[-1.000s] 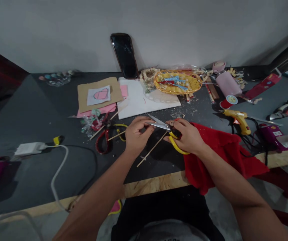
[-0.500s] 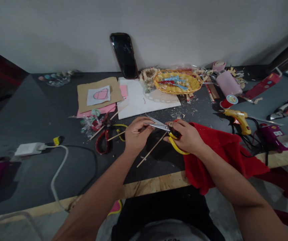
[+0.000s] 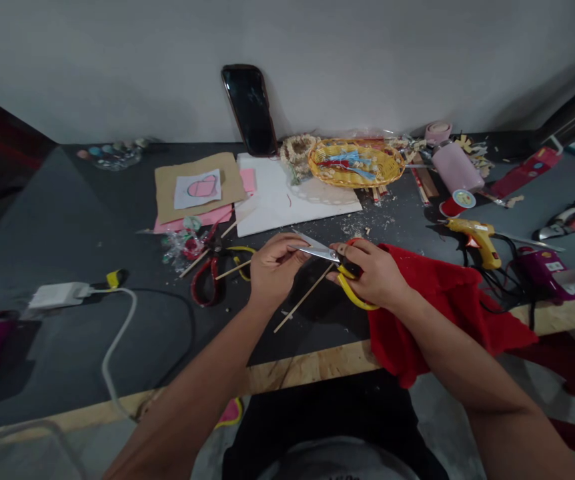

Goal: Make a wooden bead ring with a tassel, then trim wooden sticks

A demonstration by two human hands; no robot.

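My right hand is closed round the yellow-and-black handles of a pair of scissors, whose blades stand slightly apart and point left. The fingertips of my left hand are pinched at the blade tips; whatever they hold is hidden or too small to make out. A thin wooden stick slants below the blades, its upper end near my right fingers. Left of my left hand, another thin stick runs up to the hand; I cannot tell whether it is held. Red cloth lies under my right wrist.
Red-handled pliers lie on the left, near crumpled clear wrapping. Behind are a white board, a yellow wicker basket and a propped phone. A yellow glue gun and a red thread spool lie right.
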